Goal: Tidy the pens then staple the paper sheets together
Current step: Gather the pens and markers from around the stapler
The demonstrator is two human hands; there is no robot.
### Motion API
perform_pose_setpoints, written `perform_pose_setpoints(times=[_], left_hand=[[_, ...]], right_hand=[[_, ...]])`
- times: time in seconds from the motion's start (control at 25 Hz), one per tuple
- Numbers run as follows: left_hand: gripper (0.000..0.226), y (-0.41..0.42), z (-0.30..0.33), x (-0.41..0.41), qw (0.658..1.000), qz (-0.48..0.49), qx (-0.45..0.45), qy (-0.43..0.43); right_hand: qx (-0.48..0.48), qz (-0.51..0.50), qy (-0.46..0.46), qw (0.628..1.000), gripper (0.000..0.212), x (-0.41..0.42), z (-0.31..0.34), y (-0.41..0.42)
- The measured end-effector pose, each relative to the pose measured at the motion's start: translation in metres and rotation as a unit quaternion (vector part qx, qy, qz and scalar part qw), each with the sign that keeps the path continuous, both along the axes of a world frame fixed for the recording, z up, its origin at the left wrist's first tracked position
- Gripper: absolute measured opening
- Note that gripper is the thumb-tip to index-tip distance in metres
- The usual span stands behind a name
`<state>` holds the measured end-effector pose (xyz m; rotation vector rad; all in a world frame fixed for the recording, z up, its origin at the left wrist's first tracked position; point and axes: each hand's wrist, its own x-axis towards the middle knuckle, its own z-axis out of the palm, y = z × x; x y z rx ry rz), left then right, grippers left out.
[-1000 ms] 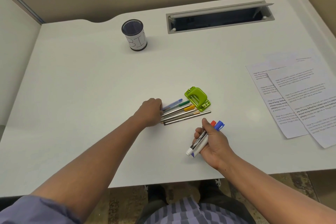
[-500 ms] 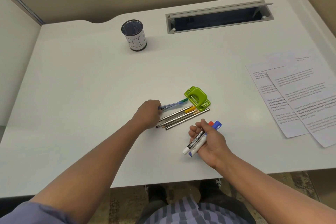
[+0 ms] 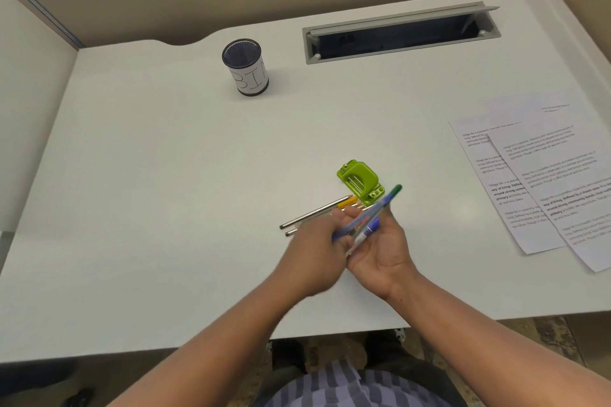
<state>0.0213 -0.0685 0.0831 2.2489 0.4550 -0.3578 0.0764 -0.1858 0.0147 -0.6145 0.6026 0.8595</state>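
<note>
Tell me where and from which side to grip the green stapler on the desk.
Grip the green stapler across its two long sides near the middle, coming from above. It lies flat and low, and pens crowd its near end, so the far side looks freer.

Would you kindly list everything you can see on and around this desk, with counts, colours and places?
desk: one, white, fills the view
pen cup: one, black mesh with a white label, upright at the back
cable tray: one, grey, lid open, back right
stapler: one, green, centre
paper sheets: at least two, white, printed, overlapping, right edge
loose pens: several, silver and yellow, lying beside the stapler
held pens: a few, blue and green, between both hands; blurred
left hand: pinches the held pens
right hand: palm up, cradling markers
</note>
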Motion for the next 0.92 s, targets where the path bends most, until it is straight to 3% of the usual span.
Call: perform_pose_setpoints(times=[0.2,0.48,0.56,0.64,0.72,0.84,0.92], left_hand=[[0.013,-0.014,-0.008,-0.007,0.993,-0.020,0.113,-0.027],[0.017,-0.017,-0.009,-0.004,0.977,-0.073,0.177,-0.090],[0.024,-0.017,-0.008,-0.005,0.969,-0.089,0.191,-0.126],[0.029,-0.017,-0.010,-0.007,0.962,-0.110,0.191,-0.160],[0.030,-0.018,-0.013,-0.009,0.966,-0.108,0.135,-0.193],[0.028,-0.008,-0.023,-0.006,0.969,-0.001,0.006,-0.247],[0.027,0.005,-0.036,-0.002,0.963,0.094,-0.013,-0.254]], right_hand=[[0.047,-0.025,-0.017,0.998,0.097,-0.001,0.001,0.002],[0.030,-0.057,-0.019,0.998,0.097,0.004,0.006,0.003],[0.027,-0.061,-0.032,0.997,0.089,0.006,0.008,0.003],[0.009,-0.052,-0.031,0.998,0.066,0.008,0.008,0.002],[-0.006,-0.037,-0.006,0.999,0.042,0.010,0.006,0.001],[-0.028,-0.073,0.033,0.996,0.035,0.012,0.000,0.000],[-0.055,-0.117,0.048,0.991,0.024,0.016,-0.003,-0.002]])
